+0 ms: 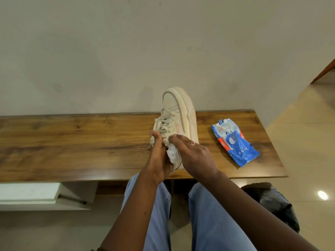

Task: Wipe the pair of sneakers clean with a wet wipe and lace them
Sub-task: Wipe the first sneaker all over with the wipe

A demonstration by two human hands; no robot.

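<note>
Two bare forearms come in from the bottom edge, over light blue jeans point(159, 214); person is seated facing the wood-grain surface point(72, 142), which sits against a plain pale wall point(126, 42).

Left hand point(159, 160) is at the near end of a cream sneaker point(176, 113), fingers curled round the heel/collar area, grip clamped on the shoe and holding it tipped up. Sneaker is on its side-ish w/ toe pointing away toward the wall, thick ridged sole facing right, toe end raised above the back edge of the surface. Cream laces point(163, 124) are threaded thru the eyelets, loose loops showing just above the left fingers.

Right hand point(192, 153) lies across the shoe's right side near the heel, fingers flat and together, pressing a crumpled white wet wipe point(172, 154) against the upper; wipe bunches out between the two hands. Ring w/ a red stone point(193, 143) on one right finger.

Blue & white wipes pack point(235, 144) lies flat on the surface to the right, apart from the shoe, flap end toward the wall. Only one sneaker in view.

Right of the knees, a dark fuzzy object point(272, 201) on the glossy beige floor point(308, 133); can't tell what it is. Low left, a pale shelf point(29, 192) under the surface.
</note>
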